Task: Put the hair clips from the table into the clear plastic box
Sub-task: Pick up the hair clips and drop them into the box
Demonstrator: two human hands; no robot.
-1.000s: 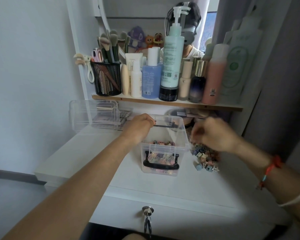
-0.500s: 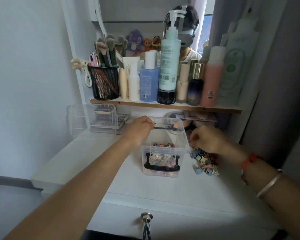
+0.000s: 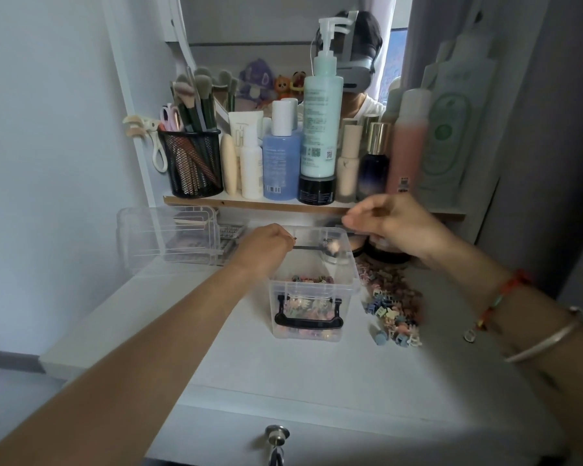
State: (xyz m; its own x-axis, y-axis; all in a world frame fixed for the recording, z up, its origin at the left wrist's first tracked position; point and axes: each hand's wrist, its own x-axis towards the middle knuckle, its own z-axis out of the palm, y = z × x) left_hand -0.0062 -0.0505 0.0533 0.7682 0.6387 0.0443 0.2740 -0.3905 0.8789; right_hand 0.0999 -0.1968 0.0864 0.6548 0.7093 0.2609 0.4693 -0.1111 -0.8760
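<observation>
drop step over box (image 3: pixel 311 284), left hand (image 3: pixel 266 245) curled on rim, right hand (image 3: pixel 401 227) fingers (image 3: pixel 354 222) too blurred to tell; next, fresh pinch from clips (image 3: pixel 391 304) beside it.

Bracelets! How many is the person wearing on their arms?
2, both on the right arm: a red string bracelet at the wrist and a silver bangle farther up. The left arm shows none.
</observation>
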